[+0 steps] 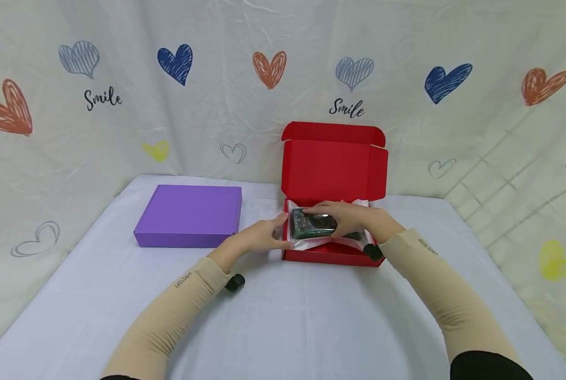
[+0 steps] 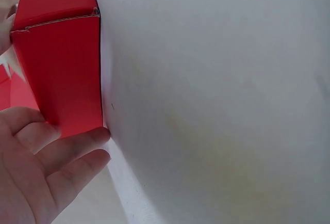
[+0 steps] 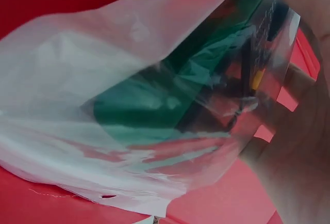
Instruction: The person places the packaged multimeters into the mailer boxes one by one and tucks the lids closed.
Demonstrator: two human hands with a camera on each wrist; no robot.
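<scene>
A red cardboard box (image 1: 332,257) stands with its lid raised at the back. Inside it lies a dark green item in a clear and white plastic bag (image 1: 306,224); what the item is cannot be made out. My right hand (image 1: 346,215) reaches over the box and grips the bagged item from above, thumb and fingers on either side. In the right wrist view, the bag (image 3: 139,100) spreads out from that hand, crinkled and shiny. My left hand (image 1: 264,235) is at the box's left side, its fairly straight fingers (image 2: 77,149) against the red side wall (image 2: 64,74).
A closed purple box (image 1: 192,214) lies to the left of the red one on the white-covered table (image 1: 264,327). Behind the table hangs a pale curtain (image 1: 216,116) with printed hearts. The raised red lid (image 1: 334,166) stands close to it.
</scene>
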